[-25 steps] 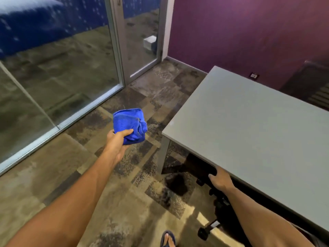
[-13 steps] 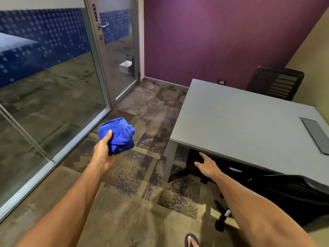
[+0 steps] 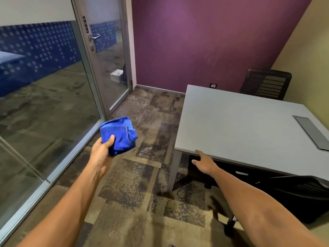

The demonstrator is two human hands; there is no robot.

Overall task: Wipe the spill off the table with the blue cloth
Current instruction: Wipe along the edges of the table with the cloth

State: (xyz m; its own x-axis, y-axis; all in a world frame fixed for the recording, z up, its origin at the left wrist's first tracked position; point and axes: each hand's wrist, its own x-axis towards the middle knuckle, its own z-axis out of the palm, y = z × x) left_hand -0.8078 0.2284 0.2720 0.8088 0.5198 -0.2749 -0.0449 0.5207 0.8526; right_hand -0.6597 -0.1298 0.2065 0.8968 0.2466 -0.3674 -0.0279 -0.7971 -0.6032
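My left hand (image 3: 102,152) grips a bunched blue cloth (image 3: 119,135), held in the air over the carpet, well left of the table. The grey table (image 3: 235,125) stands at the right, its near left corner close to my right hand (image 3: 203,163). That hand is open, fingers spread, its fingertips at the table's front edge near the corner. I see no spill on the tabletop from here.
A glass wall and glass door (image 3: 106,59) run along the left. A purple wall is behind the table. One black chair (image 3: 265,84) stands behind the table, another (image 3: 293,193) is tucked under its front edge. A grey cable hatch (image 3: 311,132) sits in the tabletop at right.
The view has lifted and pulled back, showing more of the table and room. My right hand has come out from under the table edge up to the edge. The cloth stays gripped in my left hand.
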